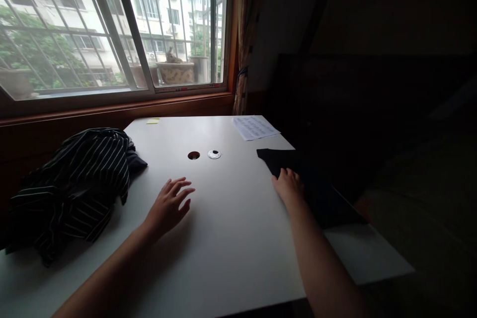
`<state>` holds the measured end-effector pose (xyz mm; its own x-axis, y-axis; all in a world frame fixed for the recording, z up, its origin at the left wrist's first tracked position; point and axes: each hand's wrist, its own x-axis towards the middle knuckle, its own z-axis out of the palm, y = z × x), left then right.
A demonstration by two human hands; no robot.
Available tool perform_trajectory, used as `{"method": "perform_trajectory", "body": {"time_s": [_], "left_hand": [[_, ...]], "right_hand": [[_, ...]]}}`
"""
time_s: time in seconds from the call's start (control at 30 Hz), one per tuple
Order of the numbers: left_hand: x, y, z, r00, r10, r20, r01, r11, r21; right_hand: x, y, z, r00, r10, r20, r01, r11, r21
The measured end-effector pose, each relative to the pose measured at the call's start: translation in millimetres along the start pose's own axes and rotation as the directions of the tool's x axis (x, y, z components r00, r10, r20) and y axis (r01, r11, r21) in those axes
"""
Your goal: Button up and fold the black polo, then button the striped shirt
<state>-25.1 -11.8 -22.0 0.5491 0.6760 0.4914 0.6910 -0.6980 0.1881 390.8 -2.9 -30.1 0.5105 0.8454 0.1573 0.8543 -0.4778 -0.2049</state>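
Note:
My left hand (pixel 168 205) hovers just above the white table (pixel 231 238) with its fingers spread, holding nothing. It lies to the right of a heap of dark striped cloth (pixel 74 184). My right hand (pixel 288 186) rests on the left edge of a flat black cloth (pixel 316 184) lying on the table's right side; its fingers are curled over that edge, and whether they pinch it is unclear.
A round cable hole (pixel 194 155) and its loose cap (pixel 214 154) sit mid-table. A printed sheet (pixel 255 126) lies at the far right corner, a yellow sticky note (pixel 152 120) near the sill. The barred window (pixel 112 25) is behind, with dark furniture to the right.

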Motion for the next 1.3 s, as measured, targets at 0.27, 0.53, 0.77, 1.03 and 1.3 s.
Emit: {"method": "perform_trajectory", "body": {"time_s": [0.27,0.53,0.77,1.03,1.3], "left_hand": [[-10.6,-29.4,-1.6,0.976,-0.212,-0.053,0.198,0.961,-0.193],[-9.2,-27.6,-1.2,0.971,-0.234,-0.041,0.214,0.938,-0.274],[-9.3,-24.9,7.1,0.99,-0.137,-0.029,0.13,0.973,-0.19],[-10.0,-10.1,10.6,0.981,-0.19,0.033,0.192,0.941,-0.279],[-10.6,-17.1,2.9,0.875,-0.483,-0.006,0.259,0.478,-0.839]], "right_hand": [[9.7,8.0,-4.8,0.996,-0.066,-0.058,0.066,0.998,-0.01],[6.7,1.1,-9.7,0.991,-0.12,-0.064,0.125,0.989,0.075],[-25.7,-49.3,-0.7,0.959,-0.285,-0.001,0.27,0.906,0.327],[-98.6,-136.6,-27.2,0.741,-0.527,0.417,-0.342,0.238,0.909],[-118.4,-167.1,-74.3,0.681,-0.644,0.348,-0.478,-0.031,0.878]]}}
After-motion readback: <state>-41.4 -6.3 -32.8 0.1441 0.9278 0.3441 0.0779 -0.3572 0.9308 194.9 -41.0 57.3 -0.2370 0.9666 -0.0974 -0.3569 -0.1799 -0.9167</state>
